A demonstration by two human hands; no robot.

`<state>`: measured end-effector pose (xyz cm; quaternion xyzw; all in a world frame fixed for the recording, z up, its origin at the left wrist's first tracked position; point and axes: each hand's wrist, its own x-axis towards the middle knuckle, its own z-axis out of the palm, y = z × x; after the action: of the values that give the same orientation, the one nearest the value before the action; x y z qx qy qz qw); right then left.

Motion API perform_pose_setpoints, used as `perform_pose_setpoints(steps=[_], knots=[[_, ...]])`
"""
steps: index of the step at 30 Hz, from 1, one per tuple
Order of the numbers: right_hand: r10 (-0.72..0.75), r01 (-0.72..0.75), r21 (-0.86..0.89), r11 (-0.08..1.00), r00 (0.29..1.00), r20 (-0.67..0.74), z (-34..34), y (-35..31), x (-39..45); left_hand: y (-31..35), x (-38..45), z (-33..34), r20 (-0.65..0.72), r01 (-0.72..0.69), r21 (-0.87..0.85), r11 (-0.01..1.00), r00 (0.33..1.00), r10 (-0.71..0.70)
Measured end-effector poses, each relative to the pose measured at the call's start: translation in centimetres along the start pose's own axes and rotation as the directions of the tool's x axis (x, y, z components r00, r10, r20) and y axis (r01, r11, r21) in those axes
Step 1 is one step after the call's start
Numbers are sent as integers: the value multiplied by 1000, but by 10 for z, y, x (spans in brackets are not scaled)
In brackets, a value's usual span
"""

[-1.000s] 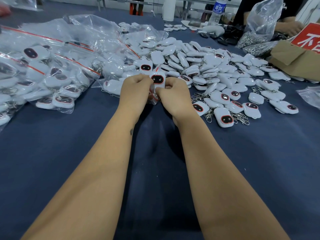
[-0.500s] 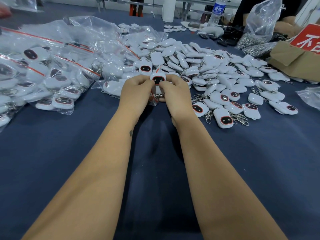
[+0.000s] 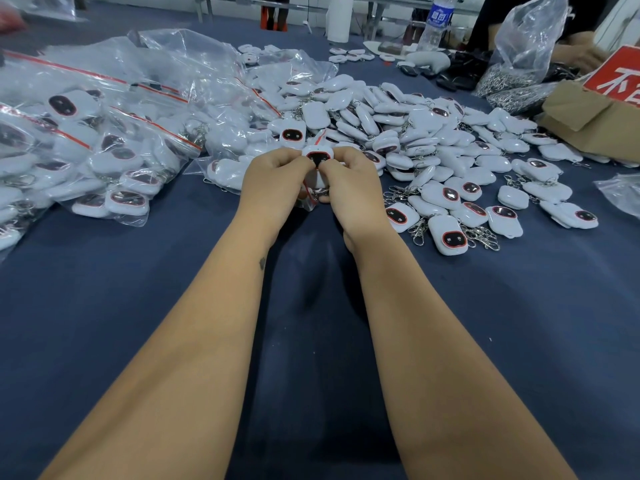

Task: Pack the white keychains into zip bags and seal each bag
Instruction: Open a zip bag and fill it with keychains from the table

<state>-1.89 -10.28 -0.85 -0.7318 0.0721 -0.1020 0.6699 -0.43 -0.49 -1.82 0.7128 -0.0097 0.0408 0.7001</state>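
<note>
Both arms reach out over the dark blue surface, and the two hands meet in the middle of it, just at the near edge of the heap. The left hand and the right hand have their fingers curled in and pinched on a small zip bag held between them, with a white keychain inside it, its dark, red-rimmed face showing just above the knuckles. The fingertips of the two hands come almost together over that face, and the bag's clear plastic with a red strip shows below, between the hands; whether its strip is pressed closed I cannot tell. To the right and beyond the hands lies the loose pile of white keychains, many with metal clips trailing out onto the cloth at the near right. To the left lie the filled bags, clear plastic with red zip lines, stacked and overlapping out to the left edge. At the far right sits a cardboard box with a red sign on it, a clear sack of metal clips beside it, and a water bottle stands farther back.
</note>
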Motion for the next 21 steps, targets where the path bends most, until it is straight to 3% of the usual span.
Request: perform_pose_setpoints(steps=[21], knots=[[-12, 12, 48, 999, 1000, -9, -1, 4, 2, 2, -2, 1, -8, 0, -41, 999, 1000, 0]])
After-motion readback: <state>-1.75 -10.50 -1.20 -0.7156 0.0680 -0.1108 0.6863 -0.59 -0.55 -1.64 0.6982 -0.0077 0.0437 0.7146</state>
